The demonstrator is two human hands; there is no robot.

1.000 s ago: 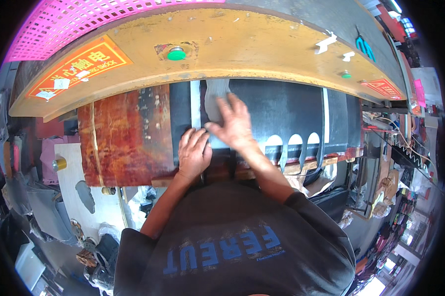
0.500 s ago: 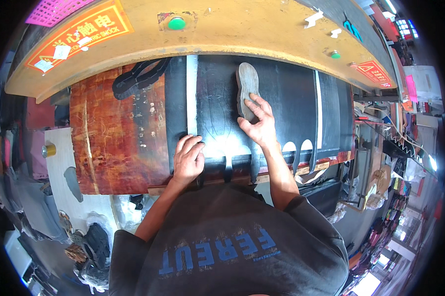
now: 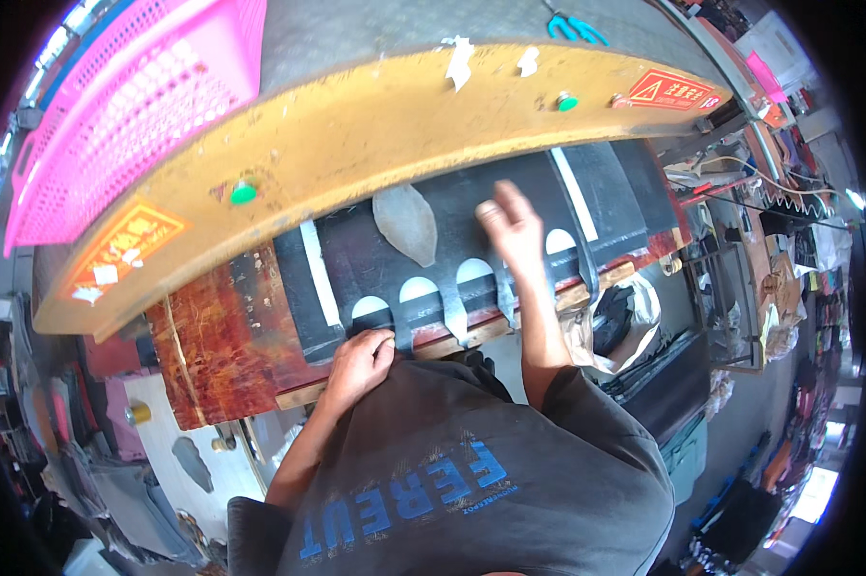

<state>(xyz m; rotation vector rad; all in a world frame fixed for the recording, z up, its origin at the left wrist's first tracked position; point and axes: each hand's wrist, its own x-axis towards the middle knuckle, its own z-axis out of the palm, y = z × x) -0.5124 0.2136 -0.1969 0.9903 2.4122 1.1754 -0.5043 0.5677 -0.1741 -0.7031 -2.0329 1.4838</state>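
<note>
A black sheet lies over a red-brown cutting board. Rounded cut-outs run along its near edge, with narrow tongues of sheet between them. My left hand rests at that near edge, fingers curled onto the sheet's border beside the leftmost cut-out. Above the sheet's right half is my right hand, blurred, its fingers apart and nothing visible in them. To its left a grey, leaf-shaped piece lies on the sheet, its narrow end toward me.
A yellow machine beam with green buttons spans the board's far side. On top stand a pink basket and blue-handled scissors. An open pale bag hangs at the board's near right. A pale panel lies left.
My right hand has let go of the long sole-shaped block and lifted away. The view has turned and shifted, showing the basket and more cut-outs. My left hand stays by the near edge.
</note>
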